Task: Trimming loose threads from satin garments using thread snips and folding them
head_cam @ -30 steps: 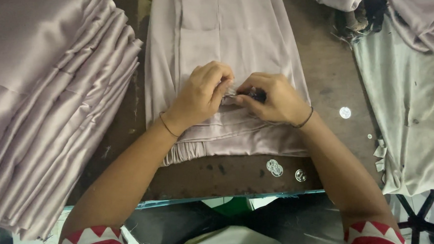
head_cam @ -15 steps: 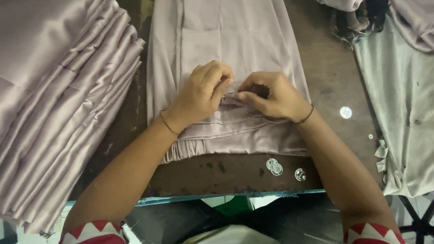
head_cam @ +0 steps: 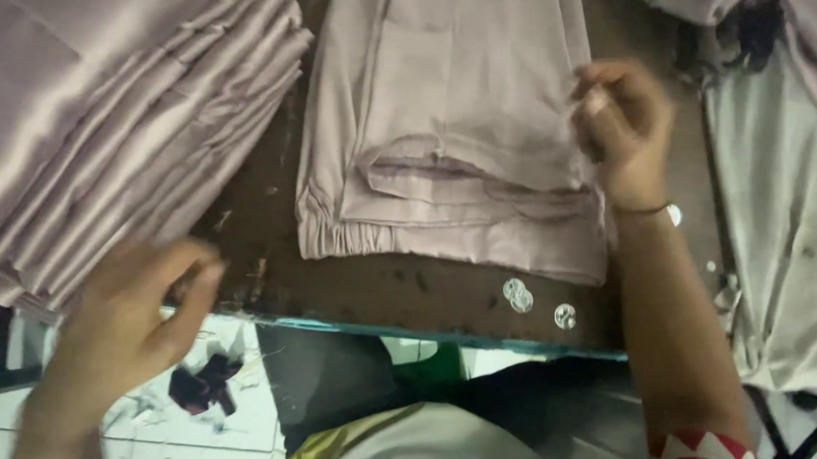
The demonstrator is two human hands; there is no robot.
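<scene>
Right hand (head_cam: 622, 125) sits at the right edge of the folded mauve garment (head_cam: 459, 134), fingers curled, thumb and forefinger pressed together on something small; too blurred to tell what. Left hand (head_cam: 129, 314) is off the table edge at lower left, fingers loosely spread, holding nothing, just beside the stack of folded mauve fabric (head_cam: 114, 124). Garment lies flat mid-table, elastic waistband toward the person. Three clear round buttons (head_cam: 521, 297) lie on the dark table (head_cam: 355, 279) near the waistband. Grey cloth (head_cam: 791, 237) hangs at right. To work cleanly: keep the pinch tight, keep the fold flat, avoid dragging the top layer sideways.
</scene>
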